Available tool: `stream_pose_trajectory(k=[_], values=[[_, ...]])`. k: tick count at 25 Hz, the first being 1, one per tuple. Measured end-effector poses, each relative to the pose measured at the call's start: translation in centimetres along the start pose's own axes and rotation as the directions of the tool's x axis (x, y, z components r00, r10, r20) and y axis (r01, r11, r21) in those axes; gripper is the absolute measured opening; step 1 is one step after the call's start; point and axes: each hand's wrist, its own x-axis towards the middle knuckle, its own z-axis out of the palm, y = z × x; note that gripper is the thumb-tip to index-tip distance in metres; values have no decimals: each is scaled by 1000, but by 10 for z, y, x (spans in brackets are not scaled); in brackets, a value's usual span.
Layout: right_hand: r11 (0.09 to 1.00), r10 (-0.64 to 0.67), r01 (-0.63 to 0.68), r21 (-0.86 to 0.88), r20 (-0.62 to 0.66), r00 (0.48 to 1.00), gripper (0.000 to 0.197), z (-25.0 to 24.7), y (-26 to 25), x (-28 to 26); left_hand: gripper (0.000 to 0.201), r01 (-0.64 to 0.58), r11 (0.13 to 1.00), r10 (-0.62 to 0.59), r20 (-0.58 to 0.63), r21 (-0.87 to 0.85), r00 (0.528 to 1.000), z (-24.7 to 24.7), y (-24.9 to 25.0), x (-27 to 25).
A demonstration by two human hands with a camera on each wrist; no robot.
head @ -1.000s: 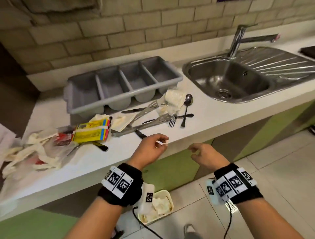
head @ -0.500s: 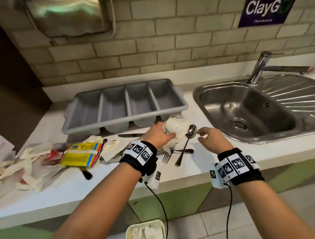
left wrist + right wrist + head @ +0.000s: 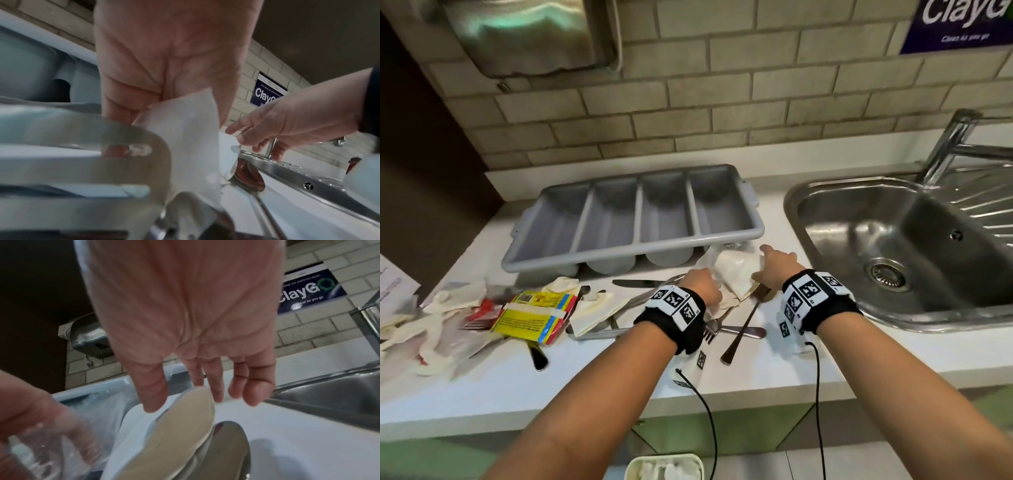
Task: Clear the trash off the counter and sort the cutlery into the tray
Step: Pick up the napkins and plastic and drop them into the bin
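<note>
A crumpled white paper cup [image 3: 736, 270] wrapped in clear plastic lies just in front of the empty grey four-slot cutlery tray [image 3: 633, 236]. My left hand [image 3: 714, 284] grips the cup's plastic and paper from the left. The white paper [image 3: 185, 129] pokes out from that hand's curled fingers. My right hand [image 3: 767, 263] reaches in from the right with straight fingers. Its thumb [image 3: 154, 395] rests on the cup's rim [image 3: 185, 418]. A spoon [image 3: 743, 329], a fork [image 3: 717, 327] and a knife [image 3: 637, 283] lie loose on the counter under my wrists.
More trash sits to the left: a yellow packet [image 3: 534, 315] and white tissues [image 3: 431, 325], with another piece of cutlery [image 3: 537, 356] partly under them. A steel sink [image 3: 893, 246] and tap [image 3: 955, 144] are on the right. A bin [image 3: 664, 467] with trash stands on the floor below.
Both hands went from the counter's front edge up to the paper cup. The left hand took hold of it first, then the right hand came in to touch its rim.
</note>
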Motion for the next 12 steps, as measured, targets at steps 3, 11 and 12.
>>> stream_pose_trajectory(k=[3, 11, 12], values=[[1000, -25, 25, -9, 10, 1000, 61, 2, -4, 7, 40, 13, 999, -12, -27, 44, 1000, 0, 1, 0], [986, -68, 73, 152, -38, 997, 54, 4, -6, 9, 32, 5, 999, -3, -44, 48, 999, -9, -12, 4], [981, -66, 77, 178, -67, 996, 53, 2, -5, 8, 30, -9, 1000, 10, -71, 16, 997, -12, -16, 4]])
